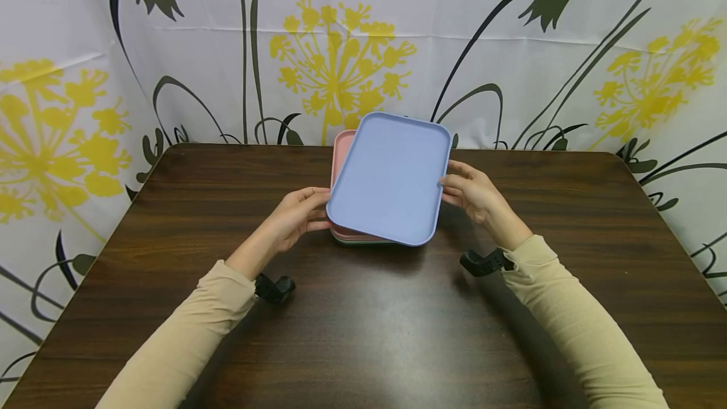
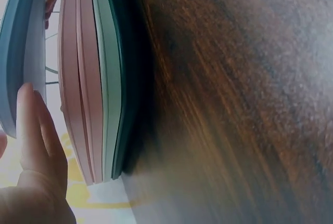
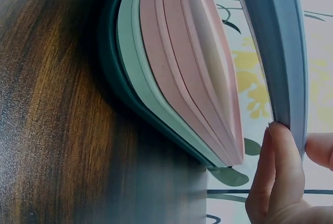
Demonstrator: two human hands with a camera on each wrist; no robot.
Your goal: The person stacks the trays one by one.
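Note:
A light blue rectangular tray [image 1: 392, 175] is held above a stack of similar trays, turned at an angle to them. My left hand [image 1: 298, 213] grips its left edge near the front corner, fingers under the rim. On the opposite side, my right hand [image 1: 468, 191] pinches the right edge between thumb and fingers. Below it, the pink trays [image 2: 78, 78] top the stack, over a pale green tray [image 2: 109, 73] and a dark green one [image 3: 112, 78] at the bottom. A gap separates the blue tray from the pink ones in both wrist views.
The stack stands on a dark wood table [image 1: 363, 320], towards its back edge. Behind the table hangs a white curtain [image 1: 454, 5] with yellow and grey flower prints. Each wrist carries a black strap with a small device [image 1: 275, 289].

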